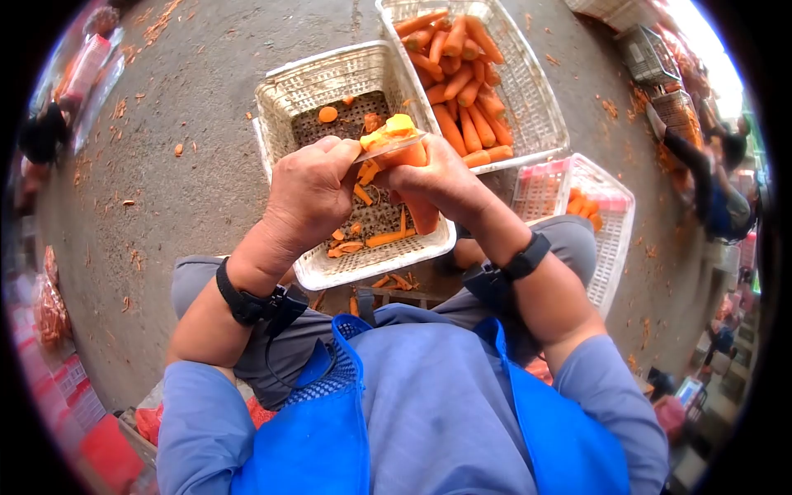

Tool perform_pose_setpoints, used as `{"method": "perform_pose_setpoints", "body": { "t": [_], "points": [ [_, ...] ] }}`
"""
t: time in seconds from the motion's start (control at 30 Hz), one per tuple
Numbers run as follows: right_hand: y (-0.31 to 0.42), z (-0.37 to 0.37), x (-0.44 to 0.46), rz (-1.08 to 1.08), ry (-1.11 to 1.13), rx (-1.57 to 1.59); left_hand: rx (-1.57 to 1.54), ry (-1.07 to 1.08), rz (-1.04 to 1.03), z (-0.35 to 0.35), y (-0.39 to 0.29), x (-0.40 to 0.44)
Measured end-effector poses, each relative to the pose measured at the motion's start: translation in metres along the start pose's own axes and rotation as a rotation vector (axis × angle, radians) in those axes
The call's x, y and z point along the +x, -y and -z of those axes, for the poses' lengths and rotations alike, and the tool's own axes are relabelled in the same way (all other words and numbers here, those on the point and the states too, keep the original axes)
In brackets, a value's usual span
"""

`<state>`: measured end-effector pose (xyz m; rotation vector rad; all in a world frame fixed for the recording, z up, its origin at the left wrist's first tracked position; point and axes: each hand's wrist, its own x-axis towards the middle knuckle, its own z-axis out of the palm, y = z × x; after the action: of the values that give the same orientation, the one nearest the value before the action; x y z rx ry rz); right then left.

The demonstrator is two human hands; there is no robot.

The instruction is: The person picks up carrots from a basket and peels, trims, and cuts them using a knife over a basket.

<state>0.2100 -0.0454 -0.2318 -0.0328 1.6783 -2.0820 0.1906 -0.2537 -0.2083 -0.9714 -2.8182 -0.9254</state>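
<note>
My left hand (309, 188) is closed round a knife, whose handle is hidden by the fingers. The thin metal blade (381, 151) points right, across the top of a carrot (424, 214) that my right hand (441, 175) grips. A yellow-orange cut piece (389, 132) sits on the blade, against the carrot's end. Both hands are above a white plastic basket (285, 78) that has carrot scraps (351, 247) and trimmed ends on its dark, dirty bottom.
A second white basket (536, 124) with a heap of whole carrots (462, 82) stands beyond, at the right. Another basket (609, 239) near my right knee holds some carrots. Carrot shavings litter the concrete floor (206, 107). Other people (718, 181) and crates (648, 54) are at the right edge.
</note>
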Motion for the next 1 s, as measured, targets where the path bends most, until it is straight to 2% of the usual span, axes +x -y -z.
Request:
{"method": "perform_pose_setpoints", "body": {
  "t": [0.1,0.3,0.6,0.7,0.77,0.83,0.87,0.9,1.0],
  "points": [
    [0.002,0.0,-0.002,-0.008,-0.001,0.028,0.032,-0.055,-0.042,-0.005,-0.002,0.001],
    [-0.009,0.0,-0.003,-0.033,-0.09,-0.057,0.144,0.054,0.025,-0.014,-0.002,0.0],
    [-0.016,0.003,-0.003,-0.136,-0.068,-0.049,0.063,-0.001,0.074,-0.056,0.023,0.001],
    [-0.016,-0.004,-0.005,-0.174,-0.019,-0.097,0.175,0.181,0.235,-0.071,0.041,0.004],
    [-0.005,-0.026,-0.016,-0.172,0.138,-0.153,0.233,0.225,0.245,-0.074,0.068,0.001],
    [-0.017,-0.02,-0.009,-0.114,-0.027,-0.112,0.262,0.236,0.321,-0.07,0.077,-0.001],
    [-0.029,-0.007,-0.001,-0.038,-0.02,0.005,0.277,0.285,0.356,-0.064,0.071,0.005],
    [-0.02,-0.002,0.0,0.034,-0.113,-0.059,0.279,0.323,0.394,-0.066,0.064,0.01],
    [-0.02,0.011,0.004,0.165,-0.251,0.21,-0.002,0.21,0.364,-0.066,0.066,0.014]
  ]
}}
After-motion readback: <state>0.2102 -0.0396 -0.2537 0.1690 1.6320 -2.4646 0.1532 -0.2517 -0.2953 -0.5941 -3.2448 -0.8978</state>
